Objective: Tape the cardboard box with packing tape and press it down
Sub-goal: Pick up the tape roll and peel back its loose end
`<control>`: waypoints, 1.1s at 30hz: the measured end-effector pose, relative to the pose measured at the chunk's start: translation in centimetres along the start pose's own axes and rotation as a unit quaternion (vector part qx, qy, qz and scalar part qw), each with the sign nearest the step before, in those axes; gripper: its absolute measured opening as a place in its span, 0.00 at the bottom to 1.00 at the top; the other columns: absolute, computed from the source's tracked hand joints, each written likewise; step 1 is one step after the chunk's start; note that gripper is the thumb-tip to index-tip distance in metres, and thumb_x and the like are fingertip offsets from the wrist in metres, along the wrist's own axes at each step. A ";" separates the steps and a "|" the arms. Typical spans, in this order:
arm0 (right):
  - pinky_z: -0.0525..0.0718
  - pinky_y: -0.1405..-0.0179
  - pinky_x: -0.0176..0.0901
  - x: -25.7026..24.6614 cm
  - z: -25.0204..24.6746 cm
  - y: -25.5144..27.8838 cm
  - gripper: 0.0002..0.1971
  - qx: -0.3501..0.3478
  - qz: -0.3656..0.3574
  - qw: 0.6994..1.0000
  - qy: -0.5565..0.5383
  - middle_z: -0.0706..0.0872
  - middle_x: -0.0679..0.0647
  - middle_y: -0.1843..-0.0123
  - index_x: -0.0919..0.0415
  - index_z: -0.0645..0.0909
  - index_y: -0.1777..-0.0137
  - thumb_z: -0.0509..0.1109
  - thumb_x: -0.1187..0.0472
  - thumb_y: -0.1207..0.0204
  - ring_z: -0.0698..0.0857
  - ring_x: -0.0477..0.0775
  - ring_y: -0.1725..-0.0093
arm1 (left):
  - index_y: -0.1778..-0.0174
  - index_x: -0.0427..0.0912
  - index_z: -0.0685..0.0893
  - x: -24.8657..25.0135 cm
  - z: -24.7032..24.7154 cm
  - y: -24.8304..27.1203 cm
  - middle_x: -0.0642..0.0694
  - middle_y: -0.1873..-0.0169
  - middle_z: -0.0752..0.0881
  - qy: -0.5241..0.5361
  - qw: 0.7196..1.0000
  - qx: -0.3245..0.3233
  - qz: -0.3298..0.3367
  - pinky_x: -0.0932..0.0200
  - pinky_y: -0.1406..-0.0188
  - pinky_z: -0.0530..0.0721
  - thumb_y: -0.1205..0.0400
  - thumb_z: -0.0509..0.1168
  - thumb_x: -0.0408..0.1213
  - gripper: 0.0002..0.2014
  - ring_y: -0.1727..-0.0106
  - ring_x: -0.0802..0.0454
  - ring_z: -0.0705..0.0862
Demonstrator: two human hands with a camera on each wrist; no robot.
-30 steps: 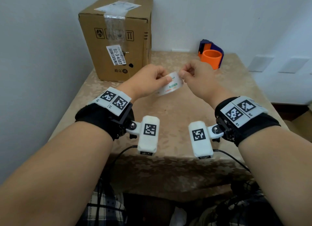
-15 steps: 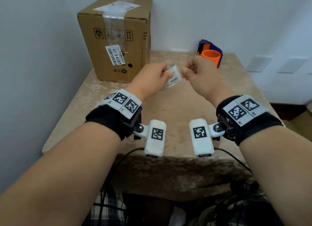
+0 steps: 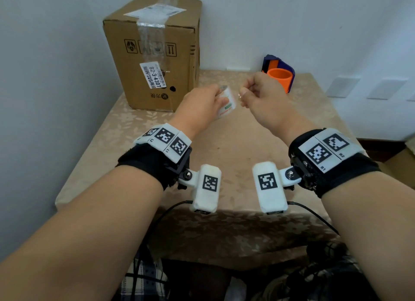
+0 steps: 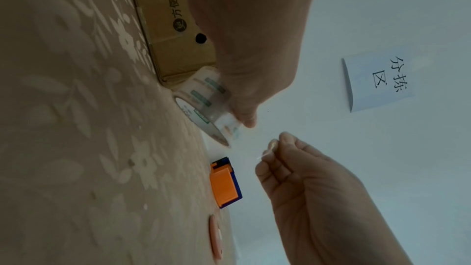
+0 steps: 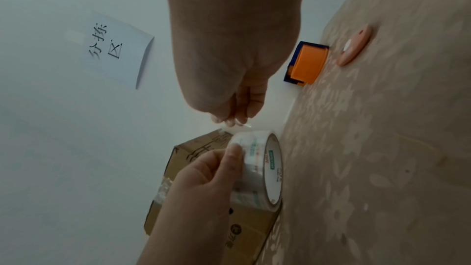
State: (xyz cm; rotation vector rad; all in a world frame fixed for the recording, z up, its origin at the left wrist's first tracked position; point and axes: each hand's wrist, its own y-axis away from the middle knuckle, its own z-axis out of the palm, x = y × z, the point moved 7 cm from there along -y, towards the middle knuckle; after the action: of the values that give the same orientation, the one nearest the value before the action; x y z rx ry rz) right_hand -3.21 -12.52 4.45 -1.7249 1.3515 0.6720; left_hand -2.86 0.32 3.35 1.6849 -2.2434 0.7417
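A tall cardboard box (image 3: pixel 152 53) with clear tape and white labels on it stands at the table's back left corner. My left hand (image 3: pixel 216 98) grips a roll of clear packing tape (image 3: pixel 228 103) above the table's middle, in front of the box. In the right wrist view the thumb lies across the roll (image 5: pixel 257 168). My right hand (image 3: pixel 243 94) is just right of the roll, and its thumb and forefinger pinch the free tape end (image 4: pixel 267 149). A short gap separates the hand from the roll (image 4: pixel 206 108).
An orange and blue tape dispenser (image 3: pixel 278 76) stands at the back of the patterned table (image 3: pixel 224 148), right of the hands. A flat pink round object (image 5: pixel 354 47) lies near it. A paper sign (image 4: pixel 377 80) hangs on the wall. The box is close to the left wall.
Both hands have risen a little and drawn apart. The roll has turned more on edge in my left hand, and my right hand has pulled away from it to the right.
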 end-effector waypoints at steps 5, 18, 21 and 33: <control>0.78 0.53 0.45 1.7 -1.0 -0.1 0.02 0.037 0.011 0.999 0.027 0.81 0.57 0.57 0.59 0.76 0.55 0.64 0.66 0.21 0.79 0.53 0.56 | 0.41 0.37 0.82 0.1 1.1 0.5 0.40 0.46 0.87 0.061 0.997 -0.057 0.003 0.56 0.52 0.77 0.15 0.59 0.39 0.12 0.49 0.45 0.83; 0.84 0.49 0.54 0.0 -0.9 0.2 0.03 0.019 -0.032 0.999 0.039 0.80 0.55 0.64 0.62 0.75 0.53 0.61 0.69 0.20 0.82 0.55 0.59 | 0.49 0.36 0.82 0.5 1.6 -0.8 0.40 0.54 0.85 -0.008 0.998 -0.060 0.010 0.54 0.56 0.74 0.16 0.58 0.34 0.09 0.52 0.45 0.81; 0.84 0.48 0.57 0.5 -0.8 0.4 0.04 0.027 -0.021 0.999 0.034 0.80 0.51 0.66 0.59 0.74 0.55 0.62 0.68 0.20 0.83 0.56 0.59 | 0.47 0.33 0.83 0.2 1.5 -0.6 0.36 0.49 0.88 0.010 0.998 -0.057 0.009 0.51 0.50 0.79 0.16 0.58 0.34 0.11 0.48 0.41 0.84; 0.83 0.50 0.57 0.4 -0.7 0.1 0.15 -0.017 -0.029 0.999 0.029 0.80 0.50 0.64 0.52 0.77 0.63 0.63 0.74 0.26 0.81 0.57 0.60 | 0.26 0.49 0.68 -0.6 0.9 0.5 0.50 0.49 0.78 0.131 0.989 -0.072 0.006 0.60 0.56 0.78 0.15 0.59 0.35 0.20 0.53 0.53 0.79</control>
State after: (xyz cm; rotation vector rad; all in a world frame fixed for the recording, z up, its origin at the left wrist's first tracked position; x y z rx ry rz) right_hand -3.22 -13.34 4.52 -1.8165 1.3311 0.6206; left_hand -3.03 0.47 2.19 1.4178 -2.0739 0.7373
